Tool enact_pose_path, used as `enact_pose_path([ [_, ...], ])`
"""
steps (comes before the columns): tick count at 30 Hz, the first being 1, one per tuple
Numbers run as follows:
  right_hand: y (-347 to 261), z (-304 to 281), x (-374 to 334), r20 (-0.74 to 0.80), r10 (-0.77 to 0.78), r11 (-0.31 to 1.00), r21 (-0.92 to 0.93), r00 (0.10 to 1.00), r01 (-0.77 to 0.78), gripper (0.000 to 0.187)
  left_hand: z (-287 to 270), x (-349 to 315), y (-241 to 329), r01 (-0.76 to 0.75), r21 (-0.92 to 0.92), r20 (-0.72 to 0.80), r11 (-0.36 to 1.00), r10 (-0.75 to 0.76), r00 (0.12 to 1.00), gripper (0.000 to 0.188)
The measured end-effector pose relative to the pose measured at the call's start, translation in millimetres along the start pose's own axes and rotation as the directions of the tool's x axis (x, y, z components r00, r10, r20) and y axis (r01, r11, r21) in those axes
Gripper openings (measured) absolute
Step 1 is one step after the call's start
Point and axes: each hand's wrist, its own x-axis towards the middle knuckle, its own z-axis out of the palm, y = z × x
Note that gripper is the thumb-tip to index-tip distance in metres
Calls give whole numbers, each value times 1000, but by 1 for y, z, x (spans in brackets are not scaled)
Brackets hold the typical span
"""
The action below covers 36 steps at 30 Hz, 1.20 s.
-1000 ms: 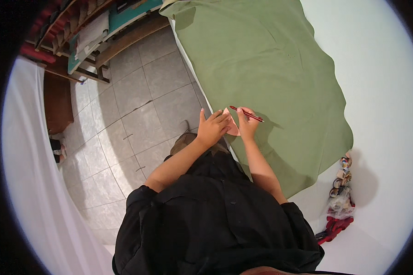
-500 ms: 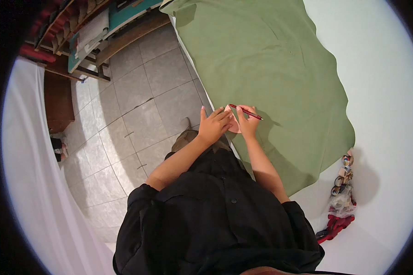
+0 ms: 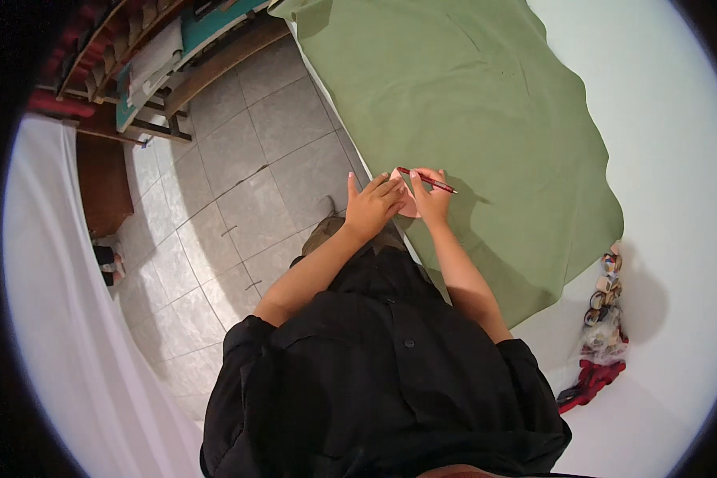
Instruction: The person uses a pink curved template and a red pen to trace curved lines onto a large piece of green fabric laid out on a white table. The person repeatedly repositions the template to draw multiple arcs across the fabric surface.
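Note:
A large green sheet that looks like leather (image 3: pixel 470 103) covers the table in front of me. Near its left edge lies a small pale pink pattern piece (image 3: pixel 410 209), pointed at the far end and rounded at the near end. My left hand (image 3: pixel 369 209) rests on the piece's left side, fingers stretched out and thumb apart. A slim dark red pen (image 3: pixel 430 181) is pinched in my right hand (image 3: pixel 433 203), beside the piece's right edge. The pen's left end is at the piece's far point, and its silvery end points right. Fingers partly cover the piece.
Rolls of tape and a plastic bag (image 3: pixel 604 342) lie right of the sheet, with red cloth (image 3: pixel 599 373) nearer me. A wooden bench (image 3: pixel 215 68) and a teal table (image 3: pixel 215 36) stand at far left. White fabric (image 3: pixel 72 279) hangs left, beside the tiled floor (image 3: pixel 247 175).
Both hands sit slightly higher in the picture, and the view has shifted a little. The pen stays in my right hand, at the pink piece's far point.

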Motion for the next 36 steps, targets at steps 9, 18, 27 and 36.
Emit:
enact_pose_path([
  [9, -4, -3, 1, 72, -18, 998, -59, 997, 23, 13, -16, 10, 3, -55, 60, 33, 997, 53, 998, 28],
  [18, -9, -23, 4, 138, -166, 969, -162, 976, 188, 8, -21, 11, 0, -66, 61, 102, 996, 60, 993, 33],
  [27, -10, -51, -27, 134, -85, 972, -205, 987, 112, 9, -24, 14, -4, -117, 81, 176, 990, 102, 979, 33],
  [36, -11, -68, -71, -15, -24, 977, -211, 1000, 20, 10, -24, 22, -13, -195, 75, 201, 978, 177, 964, 30],
])
